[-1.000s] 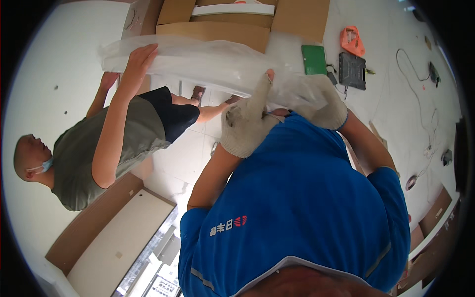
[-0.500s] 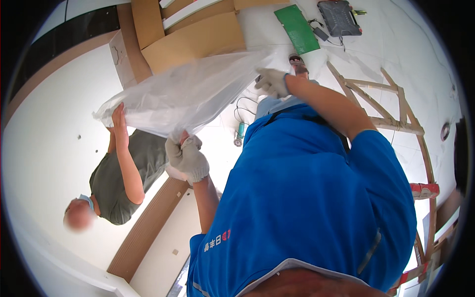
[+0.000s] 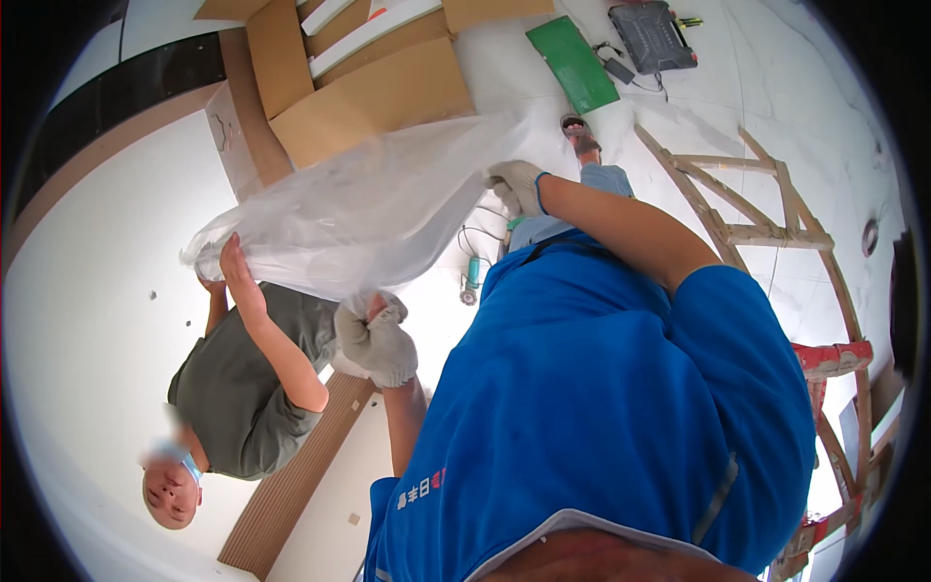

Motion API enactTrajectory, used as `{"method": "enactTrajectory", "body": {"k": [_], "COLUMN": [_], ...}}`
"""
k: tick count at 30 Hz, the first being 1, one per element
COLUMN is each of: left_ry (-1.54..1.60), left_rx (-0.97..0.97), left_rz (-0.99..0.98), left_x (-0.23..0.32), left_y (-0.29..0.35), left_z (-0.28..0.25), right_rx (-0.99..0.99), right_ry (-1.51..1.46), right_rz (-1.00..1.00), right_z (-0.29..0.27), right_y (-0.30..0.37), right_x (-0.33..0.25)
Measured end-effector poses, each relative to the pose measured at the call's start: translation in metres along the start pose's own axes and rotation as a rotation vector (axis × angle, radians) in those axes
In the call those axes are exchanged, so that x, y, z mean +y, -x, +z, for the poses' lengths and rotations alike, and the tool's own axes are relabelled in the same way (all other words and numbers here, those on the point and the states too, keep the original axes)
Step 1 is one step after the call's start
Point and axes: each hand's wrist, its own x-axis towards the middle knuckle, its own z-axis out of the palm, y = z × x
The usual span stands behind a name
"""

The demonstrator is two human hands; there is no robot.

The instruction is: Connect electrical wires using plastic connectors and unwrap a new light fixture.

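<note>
A large, cloudy clear plastic sheet [image 3: 339,218] stretches between me and a co-worker, its far part blurred. My left hand [image 3: 376,338], in a pale knitted glove with a bare thumb tip showing, is closed on the sheet's near edge. My right hand [image 3: 519,187], gloved the same way, has its fingers curled at the sheet's right edge. The co-worker, in a dark grey-green shirt [image 3: 247,373], supports the left end with a bare hand [image 3: 238,272]. What lies inside or behind the sheet cannot be made out.
An opened cardboard box [image 3: 373,102] with white strips lies beyond the sheet. A green board [image 3: 573,64], a black tool case [image 3: 654,37] and a teal power tool [image 3: 471,279] with a cord are on the floor. A wooden A-frame ladder [image 3: 776,236] stands right.
My right hand has come in to the sheet's right edge, its fingers now curled. My left hand has shifted slightly right. The co-worker's head and body have moved lower in the view.
</note>
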Motion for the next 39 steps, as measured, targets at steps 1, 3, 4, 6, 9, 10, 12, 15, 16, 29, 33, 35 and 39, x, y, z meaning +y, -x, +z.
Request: {"method": "enactTrajectory", "body": {"k": [1,3,4,6,9,10,12,15,16,29,33,35,39], "left_ry": [-0.061,-0.106,-0.042,-0.030,-0.259,-0.396,-0.400,-0.532,-0.691,-0.912,-1.230,-1.263,-1.311], "left_rx": [-0.015,-0.062,-0.080,-0.117,-0.239,-0.261,-0.325,-0.445,-0.537,-0.449,-0.569,-0.602,-0.652], "left_rz": [-0.003,-0.034,-0.053,-0.076,-0.174,-0.075,0.053,0.168,0.111,0.191,0.463,0.545,0.623], "left_x": [-0.008,-0.015,-0.017,-0.029,-0.024,-0.020,-0.022,0.017,0.022,0.017,0.005,-0.012,-0.044], "left_y": [0.004,0.015,0.017,0.019,0.012,0.007,-0.013,-0.055,-0.067,-0.148,-0.191,-0.204,-0.216], "left_z": [-0.012,-0.034,-0.038,-0.051,-0.066,-0.067,-0.078,-0.069,-0.064,-0.025,-0.041,-0.059,-0.092], "right_rx": [0.086,0.176,0.248,0.324,0.225,0.229,0.206,0.146,0.144,0.417,0.255,0.224,0.334], "right_ry": [0.029,0.065,0.161,0.200,0.187,0.189,0.210,0.094,0.095,1.929,2.125,2.117,1.859], "right_rz": [0.060,0.116,0.120,0.065,0.001,-0.001,-0.035,-0.012,-0.009,-0.434,-0.341,-0.284,-0.119], "right_z": [0.003,0.015,0.023,0.018,0.002,0.001,-0.001,-0.009,-0.014,-0.193,-0.217,-0.253,-0.265], "right_y": [0.000,0.001,0.004,-0.008,-0.018,-0.021,-0.025,-0.031,-0.034,-0.200,-0.226,-0.256,-0.319], "right_x": [-0.001,-0.002,-0.004,-0.002,-0.009,-0.012,-0.014,-0.007,-0.010,-0.058,-0.086,-0.099,-0.114]}}
